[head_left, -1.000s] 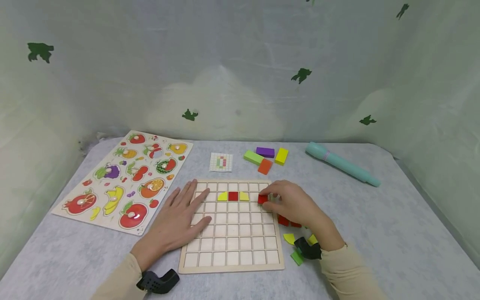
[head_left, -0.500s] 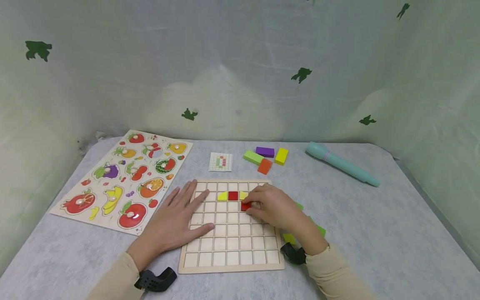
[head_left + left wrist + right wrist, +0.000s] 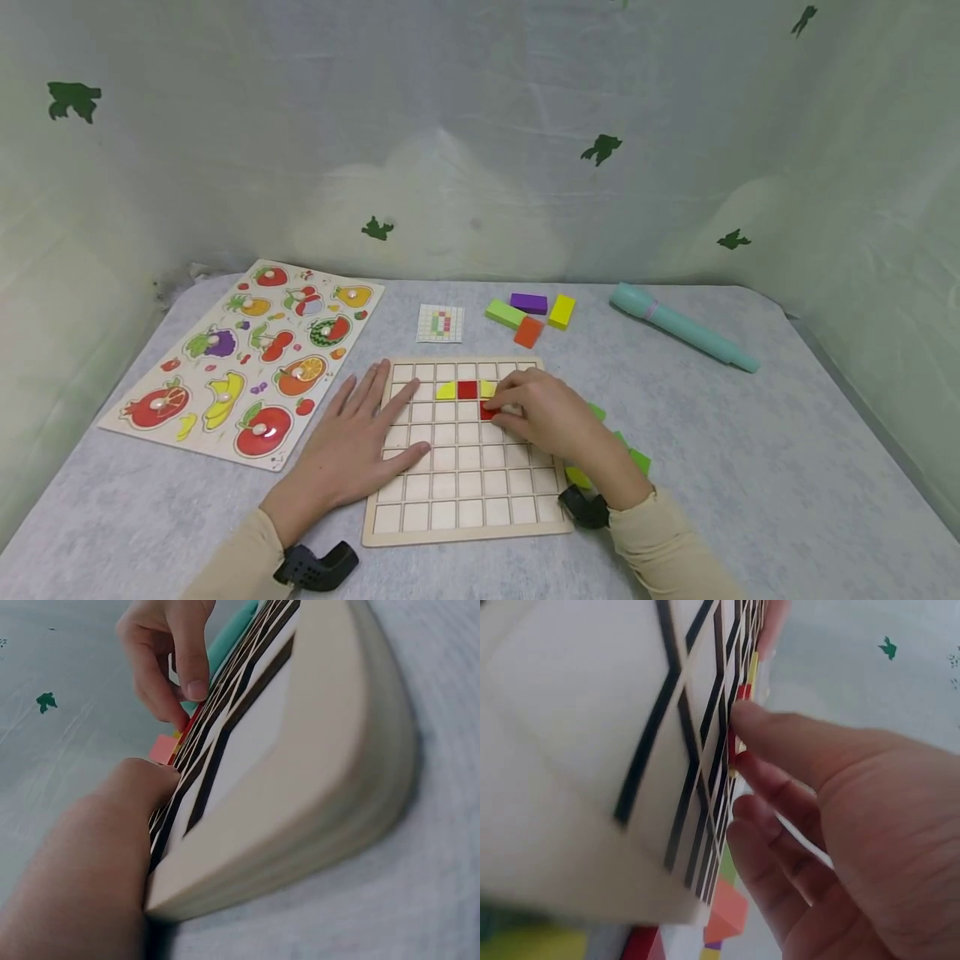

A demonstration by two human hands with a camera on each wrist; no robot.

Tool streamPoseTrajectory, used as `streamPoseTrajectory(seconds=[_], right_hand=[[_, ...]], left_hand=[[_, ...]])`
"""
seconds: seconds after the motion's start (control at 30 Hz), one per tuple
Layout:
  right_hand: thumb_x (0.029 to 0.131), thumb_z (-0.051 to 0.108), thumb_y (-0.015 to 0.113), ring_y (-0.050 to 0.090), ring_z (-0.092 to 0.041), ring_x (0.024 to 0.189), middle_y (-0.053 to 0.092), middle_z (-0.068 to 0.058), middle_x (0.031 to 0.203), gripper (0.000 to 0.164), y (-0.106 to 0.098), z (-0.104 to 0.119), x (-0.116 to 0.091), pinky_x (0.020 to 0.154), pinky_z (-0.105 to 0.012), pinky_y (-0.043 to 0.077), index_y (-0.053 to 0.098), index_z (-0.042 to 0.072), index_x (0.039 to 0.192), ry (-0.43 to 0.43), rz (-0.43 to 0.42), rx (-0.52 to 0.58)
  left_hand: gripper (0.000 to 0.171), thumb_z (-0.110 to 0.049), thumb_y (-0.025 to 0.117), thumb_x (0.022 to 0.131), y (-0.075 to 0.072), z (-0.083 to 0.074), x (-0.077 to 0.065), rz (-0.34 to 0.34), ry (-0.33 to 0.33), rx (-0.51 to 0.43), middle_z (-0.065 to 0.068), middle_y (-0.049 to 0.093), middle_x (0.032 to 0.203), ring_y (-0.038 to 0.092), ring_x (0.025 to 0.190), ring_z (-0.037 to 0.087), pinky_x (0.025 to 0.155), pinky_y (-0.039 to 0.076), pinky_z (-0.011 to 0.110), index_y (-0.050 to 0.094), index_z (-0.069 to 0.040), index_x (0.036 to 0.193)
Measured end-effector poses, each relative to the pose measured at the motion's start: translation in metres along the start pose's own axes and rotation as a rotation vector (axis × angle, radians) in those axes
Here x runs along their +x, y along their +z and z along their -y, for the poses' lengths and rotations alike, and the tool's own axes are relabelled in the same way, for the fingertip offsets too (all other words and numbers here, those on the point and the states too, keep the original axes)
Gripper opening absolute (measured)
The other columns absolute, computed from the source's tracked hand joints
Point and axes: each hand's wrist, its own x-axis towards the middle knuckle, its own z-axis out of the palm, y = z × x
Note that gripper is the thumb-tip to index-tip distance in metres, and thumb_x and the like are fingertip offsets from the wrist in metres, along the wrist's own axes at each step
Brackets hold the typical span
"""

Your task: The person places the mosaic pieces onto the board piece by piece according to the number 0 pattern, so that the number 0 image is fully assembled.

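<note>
A wooden grid board (image 3: pixel 468 533) lies on the table in the head view. My left hand (image 3: pixel 345 450) rests with spread, straight fingers over its left side. Thumb and fingers of my right hand (image 3: pixel 551 417) pinch a red square tile (image 3: pixel 487 412) at a cell just below the right yellow piece (image 3: pixel 487 389). In the right wrist view that red tile (image 3: pixel 733 746) shows edge-on at the thumb tip. One row up, a second red tile (image 3: pixel 467 390) sits between this yellow piece, partly covered by my fingers, and another yellow piece (image 3: pixel 446 391).
A fruit puzzle board (image 3: pixel 247 367) lies left. Behind the grid are a small pattern card (image 3: pixel 440 323) and green (image 3: pixel 506 314), purple (image 3: pixel 528 303), yellow (image 3: pixel 561 312) and orange (image 3: pixel 528 332) blocks. A teal tube (image 3: pixel 682 327) lies right. Loose pieces (image 3: pixel 639 462) sit partly under my right forearm.
My right hand has carried the red tile leftward from the board's right side to below the right yellow piece. The board has shifted slightly; my left hand stays on it.
</note>
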Motion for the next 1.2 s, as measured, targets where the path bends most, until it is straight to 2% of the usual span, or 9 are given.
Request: streamPoseTrajectory(seconds=[0.13,0.3,0.5,0.73,0.93,1.07,1.2], right_hand=[[0.093,0.024,0.079,0.065,-0.017,0.108,0.073,0.002,0.116,0.025,-0.005,-0.002,-0.004,0.092,-0.036,0.057,0.08,0.018,0.117,0.018,0.04,0.031],[0.092,0.028,0.08,0.063,-0.021,0.119,0.071,0.002,0.122,0.031,-0.019,-0.011,-0.014,0.1,-0.043,0.056,0.078,0.017,0.121,0.13,0.033,0.063],[0.092,0.026,0.08,0.065,-0.019,0.105,0.072,0.002,0.119,0.034,-0.04,-0.035,-0.033,0.089,-0.039,0.059,0.076,0.016,0.123,0.219,0.035,0.093],[0.091,0.024,0.081,0.062,-0.015,0.097,0.073,0.006,0.113,0.031,-0.052,-0.059,-0.05,0.081,-0.031,0.057,0.076,0.018,0.121,0.236,0.1,0.153],[0.088,0.03,0.084,0.058,-0.016,0.102,0.071,0.008,0.118,0.034,-0.048,-0.068,-0.052,0.089,-0.036,0.054,0.077,0.022,0.119,0.269,0.189,0.18],[0.083,0.034,0.088,0.053,-0.017,0.108,0.07,0.009,0.118,0.036,-0.045,-0.07,-0.052,0.093,-0.039,0.052,0.078,0.025,0.116,0.234,0.242,0.193],[0.083,0.032,0.088,0.052,-0.016,0.106,0.07,0.011,0.112,0.033,-0.044,-0.072,-0.052,0.092,-0.037,0.052,0.077,0.025,0.113,0.192,0.261,0.184]], left_hand=[[0.09,-0.076,0.049,0.092,0.0,0.0,0.0,0.0,-0.002,-0.009,0.018,0.017,0.172,0.014,0.159,0.038,0.128,0.011,0.059,0.037,-0.022,0.162],[0.089,-0.078,0.048,0.092,-0.001,0.001,0.0,0.006,-0.003,-0.018,0.017,0.016,0.172,0.012,0.159,0.039,0.128,0.011,0.059,0.037,-0.023,0.162],[0.09,-0.078,0.047,0.092,-0.001,0.001,0.0,0.012,0.0,-0.012,0.017,0.016,0.172,0.012,0.159,0.038,0.128,0.011,0.059,0.035,-0.023,0.162],[0.088,-0.076,0.047,0.094,-0.001,0.004,-0.001,0.013,0.019,-0.013,0.017,0.014,0.172,0.012,0.159,0.039,0.128,0.012,0.058,0.034,-0.022,0.163],[0.085,-0.072,0.048,0.096,-0.004,0.012,-0.003,0.014,0.066,0.01,0.015,0.015,0.173,0.015,0.159,0.036,0.129,0.014,0.054,0.031,-0.024,0.164],[0.085,-0.072,0.047,0.096,-0.004,0.013,-0.003,0.009,0.076,0.011,0.014,0.014,0.173,0.015,0.159,0.036,0.128,0.015,0.054,0.03,-0.024,0.164],[0.084,-0.071,0.047,0.097,-0.004,0.013,-0.003,0.0,0.084,0.016,0.012,0.014,0.174,0.015,0.159,0.036,0.128,0.015,0.055,0.03,-0.024,0.164]])
